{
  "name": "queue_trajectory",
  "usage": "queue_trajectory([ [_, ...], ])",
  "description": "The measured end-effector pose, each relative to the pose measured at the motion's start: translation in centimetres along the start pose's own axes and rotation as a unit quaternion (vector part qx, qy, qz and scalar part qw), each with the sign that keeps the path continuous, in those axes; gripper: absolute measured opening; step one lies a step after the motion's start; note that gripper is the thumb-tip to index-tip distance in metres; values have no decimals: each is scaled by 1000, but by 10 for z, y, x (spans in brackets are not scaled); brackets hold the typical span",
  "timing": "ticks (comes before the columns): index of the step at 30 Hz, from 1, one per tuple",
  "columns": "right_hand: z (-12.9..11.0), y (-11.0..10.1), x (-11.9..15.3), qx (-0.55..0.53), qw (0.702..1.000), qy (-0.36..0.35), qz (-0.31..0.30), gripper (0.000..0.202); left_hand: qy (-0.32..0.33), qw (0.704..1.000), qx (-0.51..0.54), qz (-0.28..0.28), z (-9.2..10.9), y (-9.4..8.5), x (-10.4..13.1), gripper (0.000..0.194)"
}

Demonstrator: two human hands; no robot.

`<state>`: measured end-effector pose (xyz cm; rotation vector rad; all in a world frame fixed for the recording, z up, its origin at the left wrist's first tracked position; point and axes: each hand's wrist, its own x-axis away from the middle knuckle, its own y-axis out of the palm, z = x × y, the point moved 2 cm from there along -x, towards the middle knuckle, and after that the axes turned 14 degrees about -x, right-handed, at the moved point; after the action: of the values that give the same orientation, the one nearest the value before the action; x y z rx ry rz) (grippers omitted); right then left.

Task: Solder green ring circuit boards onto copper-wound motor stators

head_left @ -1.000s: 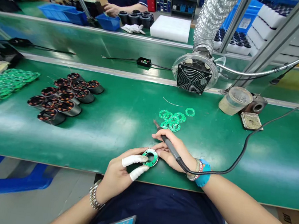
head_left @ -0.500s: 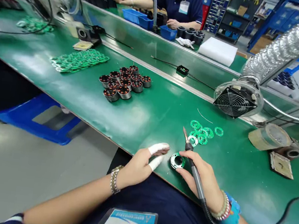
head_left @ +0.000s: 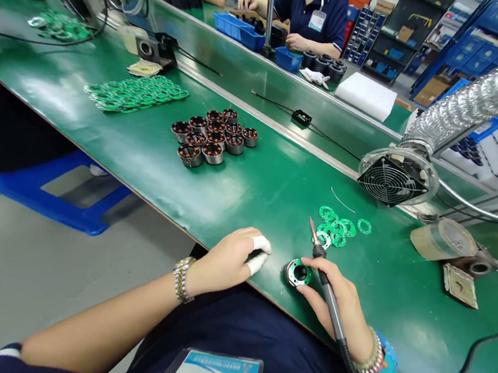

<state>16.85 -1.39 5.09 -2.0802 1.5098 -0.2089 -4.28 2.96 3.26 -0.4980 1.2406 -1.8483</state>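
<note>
My right hand (head_left: 346, 306) grips a soldering iron (head_left: 330, 298), its tip pointing up and away from me. The thumb and index finger of that hand also rest on both sides of a motor stator (head_left: 291, 276), which stands near the table's front edge with a green ring-shaped circuit board (head_left: 304, 273) on top. To the left of it, my left hand (head_left: 230, 257) hovers low over the edge. White covers wrap its thumb and index finger, whose tips come together in a pinch. Anything between them is too small to make out. Several loose ring boards (head_left: 339, 228) lie beyond the iron's tip.
Several copper-wound stators (head_left: 213, 152) stand grouped at centre left, with rows of green ring boards (head_left: 135, 93) behind. A fume fan (head_left: 387, 179) hangs at right, near a round tub (head_left: 442, 239) and a sponge tray (head_left: 460, 285). Co-workers (head_left: 311, 11) sit across the divider.
My left hand has drawn back slightly left, and its thumb and index finger have closed together. My right hand keeps the iron and its touch on the stator. The view has shifted a little.
</note>
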Motion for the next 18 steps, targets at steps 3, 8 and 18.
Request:
queue_trajectory([
  [3,-2,-1,-2,-5,1000,3,-8,35,34,999,-7,-34,0,2,0,25],
  [8,-3,-1,-2,0,1000,3,-11,35,46,998,-40,-13,12,14,-8,12],
  [18,0,0,-3,4,1000,-12,-9,35,18,979,198,-31,3,12,-11,28],
])
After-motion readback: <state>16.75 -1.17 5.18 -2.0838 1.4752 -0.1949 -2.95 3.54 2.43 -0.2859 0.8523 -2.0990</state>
